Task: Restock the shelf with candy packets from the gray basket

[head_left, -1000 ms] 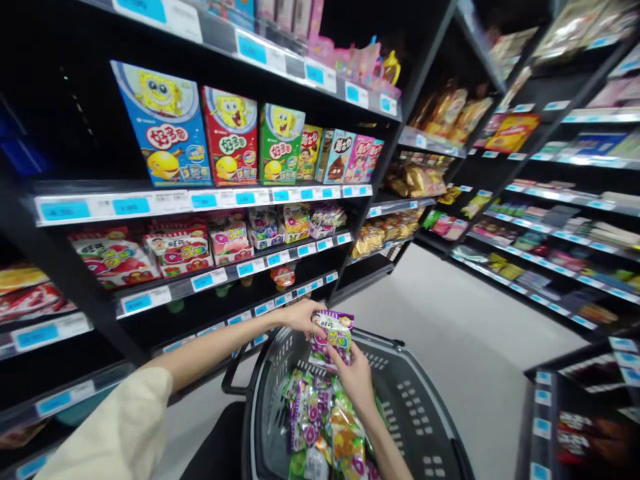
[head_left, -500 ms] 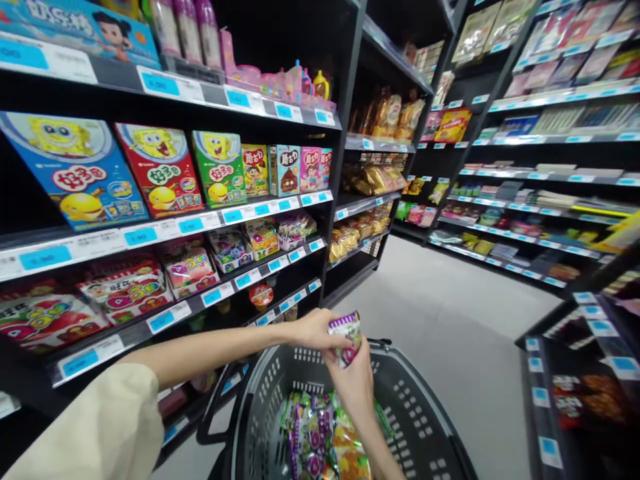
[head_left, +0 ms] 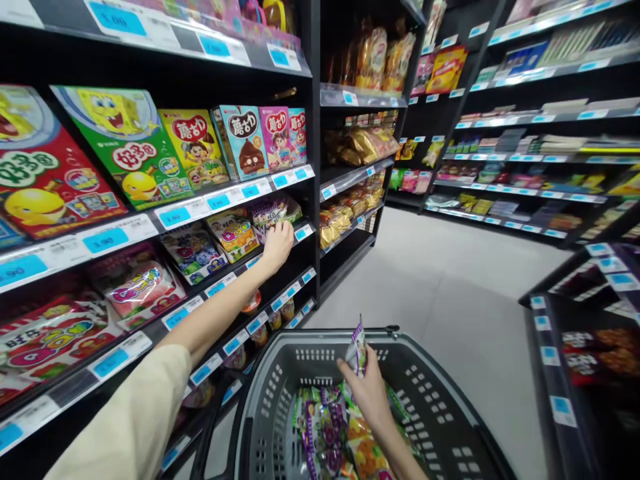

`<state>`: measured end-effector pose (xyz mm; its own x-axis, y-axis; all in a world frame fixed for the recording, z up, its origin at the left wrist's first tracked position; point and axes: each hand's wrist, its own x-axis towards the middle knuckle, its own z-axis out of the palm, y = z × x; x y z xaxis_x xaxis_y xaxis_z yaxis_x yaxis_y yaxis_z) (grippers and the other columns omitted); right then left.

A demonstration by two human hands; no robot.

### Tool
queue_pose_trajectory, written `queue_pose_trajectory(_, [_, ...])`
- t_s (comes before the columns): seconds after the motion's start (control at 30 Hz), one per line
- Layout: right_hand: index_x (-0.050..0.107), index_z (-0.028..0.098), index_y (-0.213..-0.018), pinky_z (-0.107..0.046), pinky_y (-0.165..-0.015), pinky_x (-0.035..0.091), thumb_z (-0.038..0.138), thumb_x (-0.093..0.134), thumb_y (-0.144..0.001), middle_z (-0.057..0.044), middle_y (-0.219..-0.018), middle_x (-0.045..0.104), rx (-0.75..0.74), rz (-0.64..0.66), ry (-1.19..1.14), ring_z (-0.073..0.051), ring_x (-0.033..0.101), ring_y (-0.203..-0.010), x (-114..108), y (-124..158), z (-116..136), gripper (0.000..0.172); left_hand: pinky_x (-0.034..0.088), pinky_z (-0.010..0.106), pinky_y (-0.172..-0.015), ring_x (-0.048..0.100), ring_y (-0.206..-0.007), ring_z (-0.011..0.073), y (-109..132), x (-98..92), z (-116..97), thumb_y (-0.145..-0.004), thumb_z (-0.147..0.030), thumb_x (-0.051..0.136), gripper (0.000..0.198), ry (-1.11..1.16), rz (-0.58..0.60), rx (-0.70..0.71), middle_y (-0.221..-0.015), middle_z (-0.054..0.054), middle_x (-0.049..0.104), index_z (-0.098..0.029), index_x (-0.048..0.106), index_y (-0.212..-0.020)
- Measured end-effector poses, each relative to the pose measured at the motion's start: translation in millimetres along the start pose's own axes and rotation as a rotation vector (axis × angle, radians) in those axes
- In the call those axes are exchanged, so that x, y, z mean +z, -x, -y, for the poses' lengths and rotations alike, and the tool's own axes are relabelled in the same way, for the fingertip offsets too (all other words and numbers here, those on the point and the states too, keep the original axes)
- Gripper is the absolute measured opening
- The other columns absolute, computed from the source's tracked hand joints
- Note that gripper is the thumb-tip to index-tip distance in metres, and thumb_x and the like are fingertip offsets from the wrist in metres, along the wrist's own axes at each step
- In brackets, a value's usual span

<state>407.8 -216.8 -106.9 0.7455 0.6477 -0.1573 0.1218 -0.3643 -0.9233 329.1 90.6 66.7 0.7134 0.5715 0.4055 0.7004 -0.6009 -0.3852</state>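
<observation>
My right hand [head_left: 367, 380] holds a small purple-and-white candy packet [head_left: 359, 347] upright over the shopping basket [head_left: 277, 360]. My left hand [head_left: 279, 247] reaches to the shelf at the purple candy packets [head_left: 267, 212], its fingers curled and their tips hidden among them. Whether one packet is gripped there does not show. Inside the grey basket lie several candy packets, purple ones [head_left: 325, 427] and orange-and-green ones [head_left: 367, 443].
Orange candy packets [head_left: 233, 233] and blueberry ones [head_left: 193, 250] stand left of my left hand. Boxed snacks [head_left: 245, 143] line the shelf above, whose edge [head_left: 220, 203] overhangs. Grey floor [head_left: 425, 280] lies beyond the basket. A low display rack [head_left: 550, 360] stands at right.
My left hand has left the packet and moved up and left to the shelf. My right hand keeps the packet, now turned edge-on. The view has shifted closer to the shelves.
</observation>
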Motion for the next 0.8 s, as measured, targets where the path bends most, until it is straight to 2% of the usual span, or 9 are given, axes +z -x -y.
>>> queue_pose_trajectory(0.1, [0.050,0.017,-0.133,-0.044,-0.097,0.051,0.062,0.062,-0.068,-0.016,-0.122,0.069,0.009,0.031,0.011,-0.036,0.067,-0.112,5,1,-3,0.080,0.042,0.044,-0.101,0.049,-0.122,0.0334,-5,4.0,-1,-0.095,-0.003,0.028,0.045,0.022,0.032,0.008,-0.123,0.025,0.057,0.002,0.060,-0.127])
queue_pose_trajectory(0.3, [0.052,0.019,-0.132,-0.041,-0.094,0.053,0.057,0.066,-0.070,-0.013,-0.121,0.071,-0.028,0.063,0.002,-0.033,0.068,-0.110,13,9,1,0.074,0.051,0.039,-0.096,0.041,-0.136,0.0354,-10,10.3,1,-0.096,-0.006,0.033,0.054,0.146,0.002,-0.150,-0.142,0.028,0.047,-0.001,0.042,-0.149])
queue_pose_trajectory(0.37, [0.052,0.019,-0.133,-0.041,-0.095,0.053,0.055,0.065,-0.070,-0.013,-0.122,0.071,-0.037,0.077,0.002,-0.033,0.068,-0.112,15,10,3,0.073,0.048,0.041,-0.102,0.040,-0.137,0.0351,-12,10.5,1,-0.096,-0.005,0.032,0.055,0.125,0.012,-0.170,-0.142,0.029,0.047,0.003,0.041,-0.149])
queue_pose_trajectory(0.5, [0.052,0.020,-0.132,-0.042,-0.098,0.052,0.052,0.067,-0.071,-0.012,-0.124,0.070,-0.049,0.103,-0.025,-0.033,0.067,-0.115,16,11,5,0.071,0.039,0.043,-0.112,0.039,-0.138,0.0359,-19,9.1,0,-0.096,-0.007,0.037,0.048,0.048,0.050,-0.185,-0.145,0.031,0.045,0.007,0.052,-0.139])
queue_pose_trajectory(0.67, [0.052,0.019,-0.132,-0.042,-0.102,0.051,0.056,0.072,-0.069,-0.013,-0.126,0.070,-0.012,0.109,-0.113,-0.033,0.066,-0.116,13,10,4,0.075,0.050,0.038,-0.098,0.047,-0.130,0.0377,-25,5.9,-1,-0.091,-0.014,0.055,0.046,0.096,0.119,-0.264,-0.154,0.027,0.036,0.000,0.057,-0.134])
queue_pose_trajectory(0.73, [0.055,0.019,-0.132,-0.041,-0.096,0.054,0.058,0.069,-0.073,-0.011,-0.119,0.073,0.023,0.121,-0.161,-0.032,0.069,-0.111,9,9,5,0.073,0.051,0.038,-0.097,0.048,-0.128,0.0373,-24,5.9,-1,-0.091,-0.013,0.054,0.046,0.142,0.114,-0.287,-0.152,0.026,0.038,-0.002,0.055,-0.136])
queue_pose_trajectory(0.8, [0.060,0.017,-0.130,-0.039,-0.085,0.057,0.062,0.059,-0.080,-0.011,-0.105,0.076,0.023,0.108,-0.174,-0.031,0.072,-0.099,4,6,14,0.067,0.050,0.041,-0.098,0.048,-0.128,0.0367,-22,7.9,-1,-0.092,-0.012,0.051,0.045,0.184,0.088,-0.315,-0.148,0.025,0.043,-0.004,0.054,-0.136])
